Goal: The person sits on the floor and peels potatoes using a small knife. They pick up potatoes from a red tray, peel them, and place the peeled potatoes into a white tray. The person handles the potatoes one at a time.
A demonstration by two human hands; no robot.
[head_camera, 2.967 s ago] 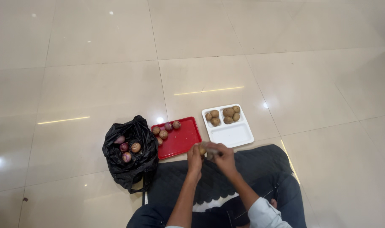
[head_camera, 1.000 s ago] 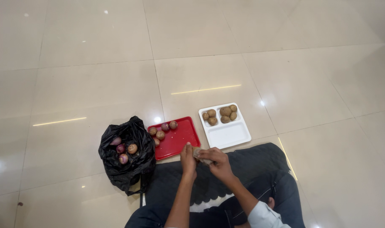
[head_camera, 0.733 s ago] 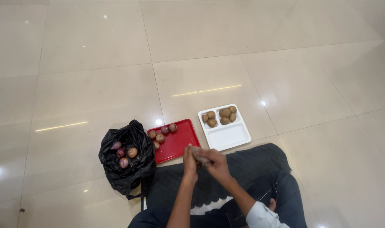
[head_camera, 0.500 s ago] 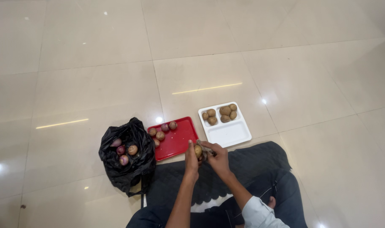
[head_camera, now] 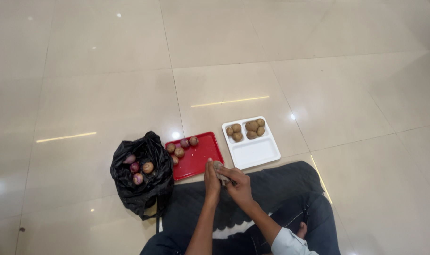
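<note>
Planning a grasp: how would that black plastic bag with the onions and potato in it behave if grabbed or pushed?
The black plastic bag looks crumpled and slack, so it would likely be floppy and deform rather than slide as one piece. The round vegetables sit loose in its open mouth, so they would probably roll or spill if it tipped. Its glossy film may be slippery against the polished tile floor.

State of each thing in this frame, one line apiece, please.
left hand: closed on the potato.
right hand: gripping the potato.
potato: held between both hands.
black bag: open, holding produce.
red tray: partly filled.
white tray: large compartment bare.
</note>
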